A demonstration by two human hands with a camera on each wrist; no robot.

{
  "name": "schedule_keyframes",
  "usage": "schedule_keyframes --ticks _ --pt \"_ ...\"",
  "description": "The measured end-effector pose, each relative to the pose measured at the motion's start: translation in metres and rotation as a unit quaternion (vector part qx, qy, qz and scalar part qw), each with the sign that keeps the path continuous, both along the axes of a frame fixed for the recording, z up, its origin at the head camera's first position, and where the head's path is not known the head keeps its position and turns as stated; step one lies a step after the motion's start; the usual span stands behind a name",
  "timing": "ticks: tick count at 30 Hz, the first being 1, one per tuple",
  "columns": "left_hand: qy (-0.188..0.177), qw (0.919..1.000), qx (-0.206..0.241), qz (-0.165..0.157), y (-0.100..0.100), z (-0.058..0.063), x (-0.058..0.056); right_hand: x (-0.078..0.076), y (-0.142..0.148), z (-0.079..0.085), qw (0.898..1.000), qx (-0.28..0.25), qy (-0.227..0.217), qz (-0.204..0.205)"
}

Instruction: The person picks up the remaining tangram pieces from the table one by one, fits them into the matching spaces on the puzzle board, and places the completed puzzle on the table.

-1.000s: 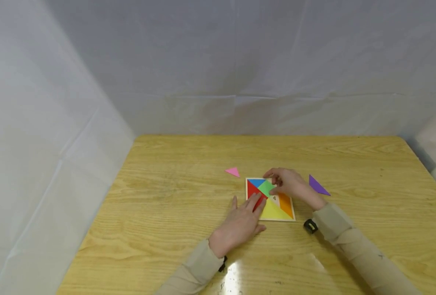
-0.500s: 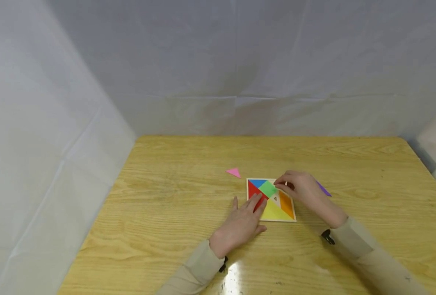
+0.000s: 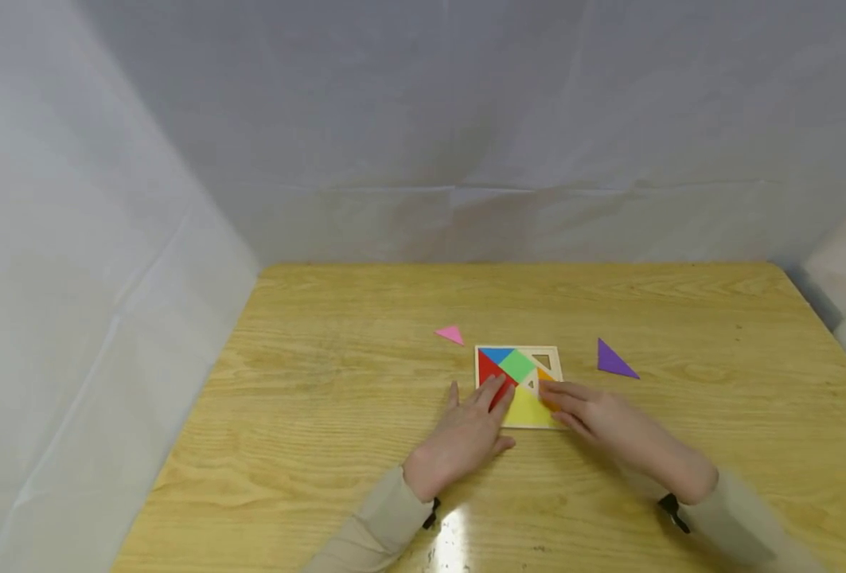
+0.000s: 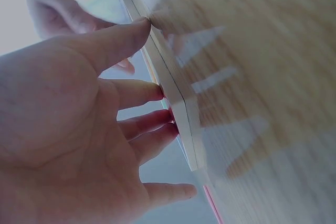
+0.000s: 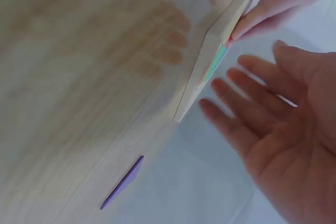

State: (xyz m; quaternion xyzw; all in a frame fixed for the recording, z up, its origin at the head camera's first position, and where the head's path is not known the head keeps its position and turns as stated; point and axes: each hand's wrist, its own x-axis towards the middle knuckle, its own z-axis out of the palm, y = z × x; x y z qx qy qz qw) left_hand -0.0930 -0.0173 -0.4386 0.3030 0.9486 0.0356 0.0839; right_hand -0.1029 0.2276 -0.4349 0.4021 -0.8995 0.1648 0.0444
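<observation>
In the head view a square wooden tangram tray (image 3: 559, 364) lies on the table with coloured pieces in it. My left hand (image 3: 460, 442) rests its extended fingers on the red triangle (image 3: 489, 367), its thumb at the tray's near edge in the left wrist view. My right hand (image 3: 612, 422), fingers fairly straight, is over the orange parallelogram (image 3: 545, 375) and covers most of it. A green square (image 3: 518, 366), a blue triangle (image 3: 496, 353) and a yellow triangle (image 3: 526, 410) fill other spaces. Bare wood with triangular cutouts shows at the upper right and beside the green square.
A pink triangle (image 3: 452, 334) lies on the wooden table (image 3: 337, 382) beyond the tray's left corner. To the right lies a purple triangle (image 3: 614, 363). White sheeting (image 3: 423, 143) hangs behind the table and along its left side.
My right hand has left the green square and upper right corner, coming back toward me over the orange parallelogram. The upper right cutout and whole purple triangle now show. My left hand stays put.
</observation>
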Motion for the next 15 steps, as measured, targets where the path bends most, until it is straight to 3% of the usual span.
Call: schedule_keyframes --ticks 10,15 --pt "0.004 1.0000 -0.005 -0.004 -0.006 -0.003 -0.002 0.023 -0.002 -0.016 0.998 0.062 -0.008 -0.025" --pt "-0.019 0.9998 0.010 -0.005 -0.012 0.001 -0.007 0.025 -0.005 -0.016 0.997 0.064 -0.019 -0.032"
